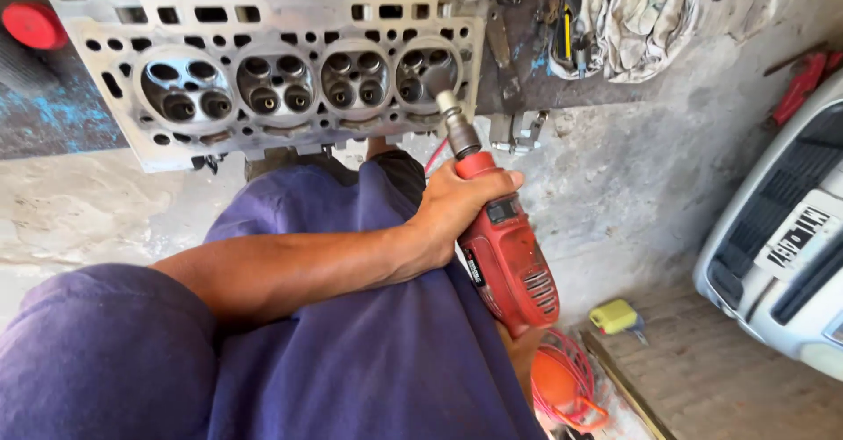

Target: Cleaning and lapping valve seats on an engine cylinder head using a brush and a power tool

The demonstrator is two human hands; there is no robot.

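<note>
Right now the left hand is wrapping its fingers around a red drill, whose tip is pressing into the rightmost chamber of a grey cylinder head; the right hand is hidden. A yellow tag is lying near right.

A white rectangular plate with black lettering sits on the car bumper, right.
</note>
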